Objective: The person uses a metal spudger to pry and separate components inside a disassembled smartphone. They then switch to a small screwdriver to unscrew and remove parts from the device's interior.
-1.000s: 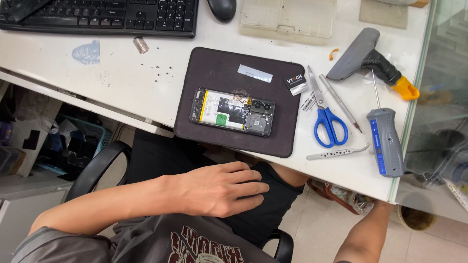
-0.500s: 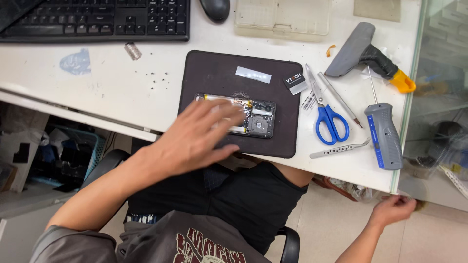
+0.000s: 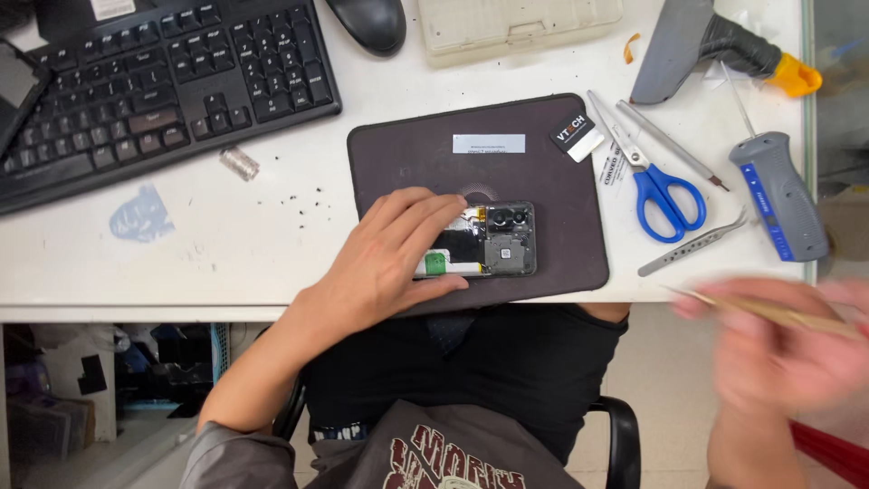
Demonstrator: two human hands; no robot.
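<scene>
Opened phone (image 3: 493, 240) lies on my dark mat (image 3: 543, 181), pinned under my left hand (image 3: 394, 263); my blurred right hand (image 3: 778, 349), well apart, grips a thin stick (image 3: 769, 311).

Phone repair workbench: opened phone (image 3: 489, 241) on mat (image 3: 543, 181), tweezers (image 3: 692, 243), screwdriver (image 3: 777, 195), keyboard (image 3: 154, 86).

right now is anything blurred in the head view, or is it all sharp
Head view: the right hand and the thin stick it holds are smeared by motion blur; the left hand on the opened phone is sharp, as are the scissors; lighting is even and soft.
</scene>
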